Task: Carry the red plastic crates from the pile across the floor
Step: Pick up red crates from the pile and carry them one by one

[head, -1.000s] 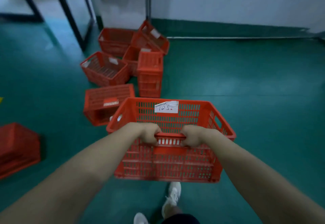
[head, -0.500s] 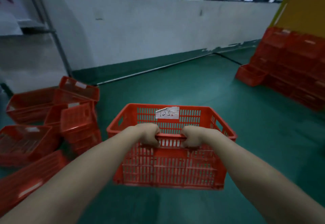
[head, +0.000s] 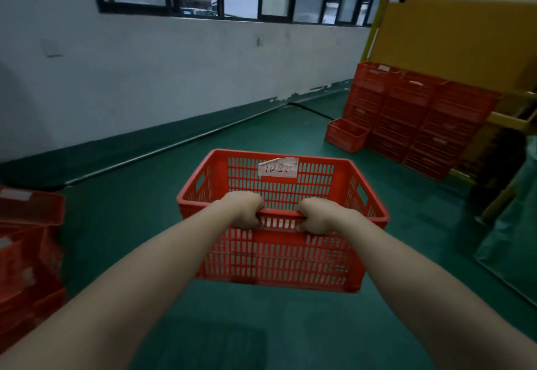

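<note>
An empty red slatted crate (head: 279,256) hangs in the air in front of me, with a white paper label on its far inside wall. My left hand (head: 245,209) and my right hand (head: 316,217) both grip its near rim, fingers curled over the edge, close together. Neatly stacked red crates (head: 418,116) stand at the far right against a yellow board, and one single crate (head: 345,135) sits on the floor beside them. Part of the loose pile of red crates (head: 26,247) shows at the left edge.
Green floor (head: 203,183) stretches between me and the stack. A white wall with a dark green base and windows runs along the left and back. A yellow frame and a green bag (head: 511,238) stand at the right.
My view has swung right, away from the loose pile toward the stack, which is larger and nearer. Both hands keep the same grip on the crate.
</note>
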